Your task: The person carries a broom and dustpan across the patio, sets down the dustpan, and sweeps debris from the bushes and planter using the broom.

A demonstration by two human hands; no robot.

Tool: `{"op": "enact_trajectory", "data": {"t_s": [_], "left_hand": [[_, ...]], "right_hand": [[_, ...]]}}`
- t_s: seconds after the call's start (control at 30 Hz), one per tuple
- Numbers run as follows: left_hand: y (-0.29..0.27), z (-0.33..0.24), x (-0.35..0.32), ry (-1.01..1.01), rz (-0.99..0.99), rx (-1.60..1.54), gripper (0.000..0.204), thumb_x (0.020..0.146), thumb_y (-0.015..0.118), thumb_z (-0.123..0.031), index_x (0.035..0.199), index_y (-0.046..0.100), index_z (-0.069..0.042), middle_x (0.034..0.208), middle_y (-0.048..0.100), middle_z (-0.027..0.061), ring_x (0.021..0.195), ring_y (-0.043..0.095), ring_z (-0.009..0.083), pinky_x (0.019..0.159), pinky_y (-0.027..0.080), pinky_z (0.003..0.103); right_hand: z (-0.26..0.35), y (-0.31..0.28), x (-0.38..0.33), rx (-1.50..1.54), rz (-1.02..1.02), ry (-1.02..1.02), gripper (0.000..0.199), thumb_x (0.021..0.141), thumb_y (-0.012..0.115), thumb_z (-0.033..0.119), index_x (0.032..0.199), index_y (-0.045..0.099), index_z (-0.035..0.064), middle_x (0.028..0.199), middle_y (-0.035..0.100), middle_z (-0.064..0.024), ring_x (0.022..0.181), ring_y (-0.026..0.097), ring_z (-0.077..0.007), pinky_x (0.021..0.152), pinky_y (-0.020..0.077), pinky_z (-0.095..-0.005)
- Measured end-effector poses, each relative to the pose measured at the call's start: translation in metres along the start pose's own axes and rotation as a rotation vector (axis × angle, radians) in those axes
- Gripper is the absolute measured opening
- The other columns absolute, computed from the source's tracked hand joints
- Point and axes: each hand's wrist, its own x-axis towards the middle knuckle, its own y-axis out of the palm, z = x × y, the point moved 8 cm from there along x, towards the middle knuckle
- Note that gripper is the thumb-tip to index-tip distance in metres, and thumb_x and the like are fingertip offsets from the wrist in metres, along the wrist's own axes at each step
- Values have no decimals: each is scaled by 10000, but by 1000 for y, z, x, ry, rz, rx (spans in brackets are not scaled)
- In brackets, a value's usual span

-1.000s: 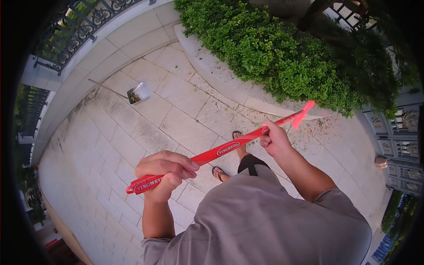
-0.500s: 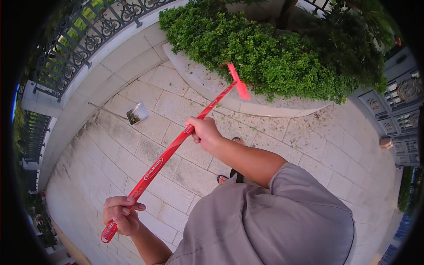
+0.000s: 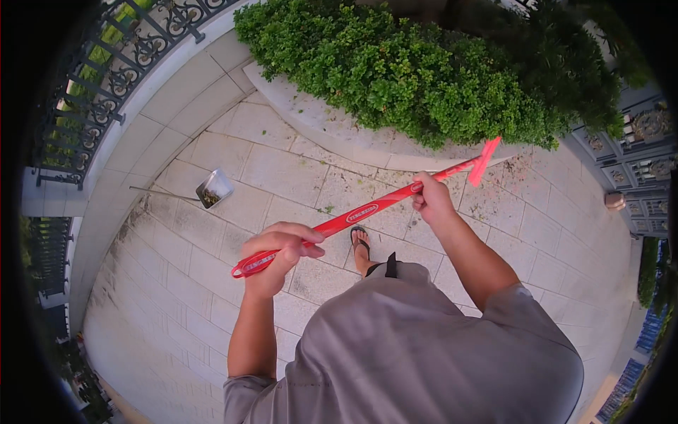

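Observation:
A long red-handled broom [image 3: 364, 213] with a pinkish-red head [image 3: 484, 161] slants across in front of me, its head to the far right at the planter's edge. My left hand [image 3: 277, 254] is wrapped round the handle near its butt end. Farther up, my right hand [image 3: 433, 200] grips the same handle below the head. Scattered leaves and dirt [image 3: 498, 189] lie on the paving around the broom head. Whether the bristles touch the ground cannot be made out.
A long-handled dustpan [image 3: 215, 188] with debris in it rests on the paving at the left. Green bushes [image 3: 395, 71] overhang a curved stone planter ledge [image 3: 304, 115]. A low wall with a black iron fence [image 3: 92, 92] bends round the left. At the right stands a grey gate [image 3: 646, 169].
The broom head has swung to the right along the planter, and the handle lies flatter across the view. Both hands have moved right with it, the left one also farther from me.

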Motion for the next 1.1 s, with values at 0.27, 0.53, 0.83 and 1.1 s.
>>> {"op": "enact_trajectory", "data": {"t_s": [0.27,0.53,0.83,1.1], "left_hand": [[-157,-220,-118,336,-453,558,434,1099,425,-329,788,421,-28,896,587,221,536,602,271,545,585,345],[-215,-171,-67,360,-716,853,492,1045,538,-428,887,538,38,1034,639,269,645,711,286,613,630,353],[-267,-167,60,471,-129,769,495,1040,574,-387,720,573,-9,868,702,228,527,662,197,484,538,266],[-272,-91,132,78,367,-31,367,944,729,-291,768,678,27,866,744,209,717,739,250,656,613,343]], "right_hand": [[-101,408,-85,-42,635,282,216,851,626,164,679,537,67,571,487,-52,417,388,-141,391,293,-333],[-102,634,-16,-327,901,232,167,839,676,110,709,577,76,587,557,-37,431,384,-103,405,303,-272],[-54,530,56,-96,381,63,218,729,658,77,588,492,91,548,476,-19,396,351,-123,379,257,-323],[-40,235,-72,267,-241,-51,194,848,683,135,745,525,88,601,467,-4,407,321,-94,399,236,-288]]}}
